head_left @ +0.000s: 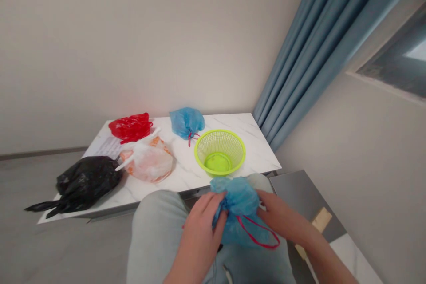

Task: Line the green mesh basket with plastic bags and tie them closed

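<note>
A translucent blue plastic bag (241,197) with a red drawstring (258,235) rests over my lap, between my two hands. My left hand (203,226) is closed around the gathered, crumpled part of the bag on its left side. On the bag's right side is my right hand (273,213), its fingers curled against the plastic and partly hidden behind it. The red drawstring hangs in a loop below the bunched plastic. Just beyond the bag, a lime-green plastic basket (219,153) stands upright on the white marble-patterned table (186,166).
A second blue bag (187,123), tied with red string, lies behind the basket. Farther left are a red bag (131,127), a white-and-orange bag (148,159) and a black bag (88,184) overhanging the table edge. A blue curtain (319,40) hangs at the right.
</note>
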`<state>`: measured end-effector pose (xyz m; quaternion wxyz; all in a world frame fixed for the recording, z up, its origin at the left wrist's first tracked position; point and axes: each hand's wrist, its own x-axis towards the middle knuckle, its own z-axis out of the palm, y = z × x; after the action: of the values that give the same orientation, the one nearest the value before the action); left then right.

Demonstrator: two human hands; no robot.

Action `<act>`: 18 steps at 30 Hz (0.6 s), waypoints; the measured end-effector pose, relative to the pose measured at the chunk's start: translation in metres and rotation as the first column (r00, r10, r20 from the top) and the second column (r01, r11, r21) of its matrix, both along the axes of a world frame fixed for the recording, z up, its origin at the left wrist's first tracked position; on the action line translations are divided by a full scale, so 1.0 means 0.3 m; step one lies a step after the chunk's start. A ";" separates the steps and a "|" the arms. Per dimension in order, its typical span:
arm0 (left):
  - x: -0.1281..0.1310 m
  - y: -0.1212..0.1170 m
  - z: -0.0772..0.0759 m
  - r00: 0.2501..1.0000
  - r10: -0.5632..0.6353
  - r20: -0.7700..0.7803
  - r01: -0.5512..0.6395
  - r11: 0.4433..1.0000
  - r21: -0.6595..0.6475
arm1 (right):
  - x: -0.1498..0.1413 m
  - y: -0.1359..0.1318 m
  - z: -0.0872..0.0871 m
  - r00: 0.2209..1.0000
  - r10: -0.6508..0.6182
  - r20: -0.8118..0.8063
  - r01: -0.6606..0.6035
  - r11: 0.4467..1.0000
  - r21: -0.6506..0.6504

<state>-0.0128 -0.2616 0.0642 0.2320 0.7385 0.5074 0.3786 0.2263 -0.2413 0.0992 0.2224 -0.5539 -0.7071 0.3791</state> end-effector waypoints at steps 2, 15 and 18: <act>-0.018 -0.007 0.011 1.000 -0.020 0.007 0.020 0.997 -0.071 | 0.014 -0.001 0.032 0.996 -0.063 0.057 0.061 0.998 0.030; 0.004 -0.038 0.093 0.979 0.000 0.203 0.041 0.980 -0.196 | -0.100 -0.030 0.097 0.988 0.151 -0.016 -0.148 0.981 0.123; -0.041 -0.043 0.095 0.973 0.014 0.230 0.033 0.980 -0.199 | -0.067 -0.021 0.096 0.994 0.106 -0.020 -0.105 0.993 0.056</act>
<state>-0.0251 -0.2745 0.0926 0.3645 0.6649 0.5091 0.4073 0.2061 -0.2476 0.1279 0.2253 -0.5049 -0.7429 0.3774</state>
